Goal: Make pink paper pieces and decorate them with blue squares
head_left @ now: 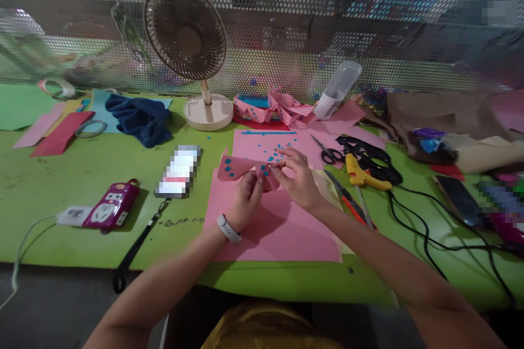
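Observation:
A folded pink paper piece (241,165) dotted with blue diamond-shaped bits is raised above the pink paper sheet (282,229) on the table. My left hand (248,193) grips it from below, thumb and fingers pinched on the paper. At its right end, my right hand (298,177) has thumb and index finger brought together at a blue bit; whether they hold the bit or press it down is too small to tell. Small loose blue bits (273,154) lie scattered on another pink sheet just behind the hands, below a thin blue strip (268,132).
Right of the sheets lie scissors (331,155), a yellow glue gun (364,174) with black cables, and a cutter knife (350,199). A fan (208,112) and folded pink paper shapes (272,109) stand behind. Leftward are a phone (179,172) and a purple power socket (110,207).

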Tool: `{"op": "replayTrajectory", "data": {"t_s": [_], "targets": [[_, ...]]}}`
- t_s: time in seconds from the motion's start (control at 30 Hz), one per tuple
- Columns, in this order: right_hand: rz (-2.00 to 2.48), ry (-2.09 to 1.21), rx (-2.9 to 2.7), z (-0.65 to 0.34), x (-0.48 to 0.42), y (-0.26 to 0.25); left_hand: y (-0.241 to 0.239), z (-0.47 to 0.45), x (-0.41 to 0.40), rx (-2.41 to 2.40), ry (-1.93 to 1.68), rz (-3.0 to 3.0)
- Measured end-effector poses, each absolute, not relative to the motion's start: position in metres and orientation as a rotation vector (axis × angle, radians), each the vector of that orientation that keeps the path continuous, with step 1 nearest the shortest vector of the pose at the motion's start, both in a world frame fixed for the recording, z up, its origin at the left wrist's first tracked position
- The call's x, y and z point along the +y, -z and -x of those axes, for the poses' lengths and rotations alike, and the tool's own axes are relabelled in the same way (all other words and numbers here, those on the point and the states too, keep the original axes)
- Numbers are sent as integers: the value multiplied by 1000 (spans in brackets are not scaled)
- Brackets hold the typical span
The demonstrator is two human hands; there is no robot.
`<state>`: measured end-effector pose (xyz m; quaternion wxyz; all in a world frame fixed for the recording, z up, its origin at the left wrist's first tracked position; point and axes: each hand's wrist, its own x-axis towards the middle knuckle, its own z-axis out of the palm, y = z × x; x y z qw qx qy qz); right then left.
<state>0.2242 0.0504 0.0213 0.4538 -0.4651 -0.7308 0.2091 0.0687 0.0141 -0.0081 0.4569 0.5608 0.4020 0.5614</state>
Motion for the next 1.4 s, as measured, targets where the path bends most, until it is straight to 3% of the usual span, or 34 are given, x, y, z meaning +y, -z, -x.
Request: {"op": "replayTrajectory", "data": {"t_s": [1.4], "targets": [[1074,-345,-1767,-212,38,-17,9,-72,14,885,-1351,-1198]]}}
